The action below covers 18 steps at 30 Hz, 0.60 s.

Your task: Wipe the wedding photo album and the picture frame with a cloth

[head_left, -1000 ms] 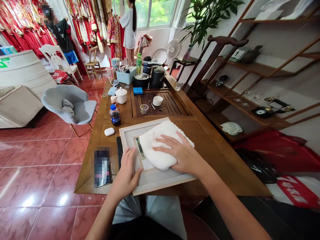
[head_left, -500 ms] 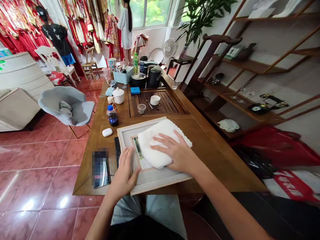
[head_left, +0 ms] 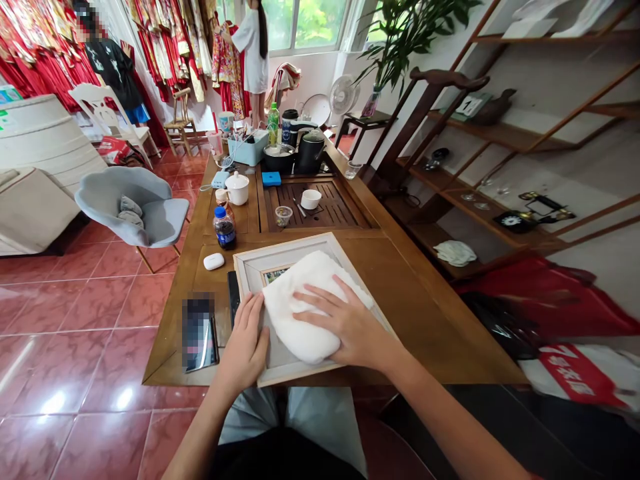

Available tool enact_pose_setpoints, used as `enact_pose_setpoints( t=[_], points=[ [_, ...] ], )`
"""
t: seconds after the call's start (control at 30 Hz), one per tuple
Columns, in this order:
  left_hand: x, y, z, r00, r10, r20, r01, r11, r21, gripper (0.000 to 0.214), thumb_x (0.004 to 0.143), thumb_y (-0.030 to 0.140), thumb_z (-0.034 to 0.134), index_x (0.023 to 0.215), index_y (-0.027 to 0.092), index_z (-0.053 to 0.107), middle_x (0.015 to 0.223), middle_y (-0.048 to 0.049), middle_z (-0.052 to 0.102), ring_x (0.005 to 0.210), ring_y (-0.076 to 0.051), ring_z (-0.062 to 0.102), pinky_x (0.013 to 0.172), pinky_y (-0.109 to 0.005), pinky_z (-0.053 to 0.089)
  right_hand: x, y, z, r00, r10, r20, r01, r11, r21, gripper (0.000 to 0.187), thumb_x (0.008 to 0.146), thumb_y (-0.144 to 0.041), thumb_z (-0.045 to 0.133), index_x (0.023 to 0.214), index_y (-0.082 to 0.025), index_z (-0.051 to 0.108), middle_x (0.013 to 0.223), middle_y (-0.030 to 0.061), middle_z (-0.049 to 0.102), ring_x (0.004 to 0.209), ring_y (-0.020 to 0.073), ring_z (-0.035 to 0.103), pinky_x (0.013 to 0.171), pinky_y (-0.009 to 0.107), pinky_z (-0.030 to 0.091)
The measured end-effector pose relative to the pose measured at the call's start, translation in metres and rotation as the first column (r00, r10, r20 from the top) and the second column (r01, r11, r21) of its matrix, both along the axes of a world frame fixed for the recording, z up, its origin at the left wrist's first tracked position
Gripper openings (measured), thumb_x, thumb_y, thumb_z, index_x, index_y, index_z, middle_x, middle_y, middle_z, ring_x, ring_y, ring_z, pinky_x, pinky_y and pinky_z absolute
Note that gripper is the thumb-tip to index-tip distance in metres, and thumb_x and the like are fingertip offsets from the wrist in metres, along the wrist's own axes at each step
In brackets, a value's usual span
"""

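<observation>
A picture frame (head_left: 251,268) with a pale wide border and light wooden edges lies flat on the table in front of me. On it rests a thick white cloth (head_left: 295,327), which covers most of the picture inside; a strip of the picture (head_left: 274,274) shows at the top left. My right hand (head_left: 337,317) lies on the cloth with its fingers stretched out and spread. My left hand (head_left: 250,337) lies over the frame's left edge, fingers extended, fingertips close to the cloth's left corner. Part of that edge is hidden beneath my left hand.
Left of the frame lie a phone (head_left: 201,337) and a white case (head_left: 214,261). Beyond stand a blue-capped bottle (head_left: 225,230), a lidded white cup (head_left: 237,189) and a tea tray (head_left: 340,212). Two people are at the back near hanging clothes. Shelves (head_left: 505,133) flank the right.
My right hand has moved the white cloth toward me and slightly left across the frame, so a different part of the picture shows. My left hand stays at the left edge.
</observation>
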<state>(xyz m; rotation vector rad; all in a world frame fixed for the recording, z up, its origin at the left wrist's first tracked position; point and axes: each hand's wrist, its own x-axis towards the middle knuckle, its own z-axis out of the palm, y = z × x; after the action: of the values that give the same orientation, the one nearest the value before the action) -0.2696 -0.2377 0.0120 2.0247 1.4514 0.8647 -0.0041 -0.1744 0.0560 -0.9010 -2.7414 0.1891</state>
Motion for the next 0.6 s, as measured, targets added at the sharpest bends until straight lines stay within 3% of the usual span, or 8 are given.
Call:
enact_pose_setpoints(
  t=[0.17, 0.33, 0.53, 0.6],
  points=[
    [0.000, 0.000, -0.004, 0.999, -0.003, 0.051, 0.003, 1.000, 0.007, 0.062, 0.105, 0.018, 0.034, 0.164, 0.027, 0.021, 0.166, -0.0103, 0.033, 0.159, -0.028, 0.017, 0.130, -0.057, 0.021, 0.002, 0.003, 0.001, 0.994, -0.114, 0.000, 0.113, 0.991, 0.068, 0.055, 0.076, -0.022, 0.062, 0.130, -0.026, 0.065, 0.155, 0.0105, 0.052, 0.147, 0.0368, 0.041, 0.121, 0.070, 0.005],
    [0.000, -0.001, -0.003, 0.998, -0.001, 0.063, 0.001, 1.000, 0.004, 0.062, 0.104, 0.015, 0.032, 0.164, 0.026, 0.022, 0.166, -0.0092, 0.034, 0.159, -0.026, 0.017, 0.130, -0.054, 0.021, 0.002, -0.002, 0.001, 0.999, 0.045, 0.006, -0.045, 0.999, 0.011, 0.055, 0.074, -0.025, 0.062, 0.129, -0.028, 0.065, 0.153, 0.0058, 0.055, 0.146, 0.0322, 0.043, 0.124, 0.063, 0.006],
    [0.001, -0.001, -0.003, 0.997, 0.008, 0.070, -0.007, 1.000, -0.007, 0.061, 0.104, 0.017, 0.033, 0.164, 0.026, 0.022, 0.167, -0.0087, 0.032, 0.159, -0.026, 0.017, 0.130, -0.054, 0.020, 0.012, -0.005, 0.004, 0.998, -0.063, -0.015, 0.064, 0.997, 0.034, 0.046, 0.075, -0.028, 0.064, 0.121, -0.025, 0.068, 0.148, 0.0092, 0.060, 0.142, 0.0346, 0.047, 0.123, 0.062, 0.006],
    [0.002, -0.001, -0.005, 0.998, 0.009, 0.070, -0.010, 1.000, 0.011, 0.061, 0.104, 0.016, 0.032, 0.164, 0.026, 0.022, 0.167, -0.0090, 0.032, 0.159, -0.026, 0.017, 0.130, -0.054, 0.021, 0.007, -0.009, 0.003, 1.000, -0.025, -0.016, 0.025, 1.000, 0.007, 0.048, 0.075, -0.029, 0.064, 0.123, -0.025, 0.067, 0.148, 0.0093, 0.060, 0.143, 0.0343, 0.046, 0.123, 0.062, 0.007]
  ],
)
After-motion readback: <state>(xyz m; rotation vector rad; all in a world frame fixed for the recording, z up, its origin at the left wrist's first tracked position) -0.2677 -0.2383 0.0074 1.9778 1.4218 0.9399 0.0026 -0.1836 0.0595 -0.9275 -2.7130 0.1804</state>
